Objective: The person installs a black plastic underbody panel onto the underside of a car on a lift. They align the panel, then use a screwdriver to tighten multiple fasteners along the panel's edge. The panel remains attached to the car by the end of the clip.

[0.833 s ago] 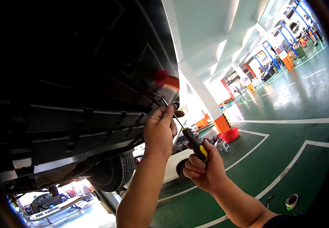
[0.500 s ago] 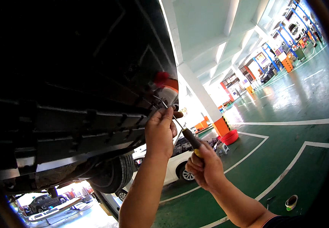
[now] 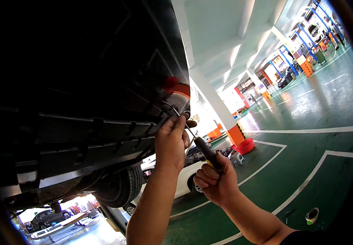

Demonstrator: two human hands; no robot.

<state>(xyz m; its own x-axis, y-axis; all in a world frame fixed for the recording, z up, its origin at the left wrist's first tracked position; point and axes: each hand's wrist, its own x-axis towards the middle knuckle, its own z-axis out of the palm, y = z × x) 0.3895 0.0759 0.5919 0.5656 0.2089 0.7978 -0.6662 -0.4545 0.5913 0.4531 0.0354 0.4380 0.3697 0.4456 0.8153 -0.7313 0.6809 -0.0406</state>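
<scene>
A screwdriver [image 3: 205,152] with a black and yellow handle slants up and left toward the edge of a raised car's dark underside [image 3: 103,134]. My right hand [image 3: 219,179] is closed round the lower part of the handle, thumb along its side. Higher up, my left hand [image 3: 171,136] pinches the thin metal shaft between thumb and fingers, close under the glossy dark bumper [image 3: 166,49]. The shaft's upper end meets the bumper's lower edge; what the tip touches is too dark to make out.
The car's tyre [image 3: 121,188] hangs at lower left. Beyond my arms, a white car [image 3: 180,179] stands with its engine bay exposed. A red basin [image 3: 245,146] sits by an orange-based pillar [image 3: 236,134]. An open tin [image 3: 312,215] stands on the green floor at lower right.
My right hand has turned slightly on the handle, with its fingers curled differently. My left hand stays on the shaft in almost the same place.
</scene>
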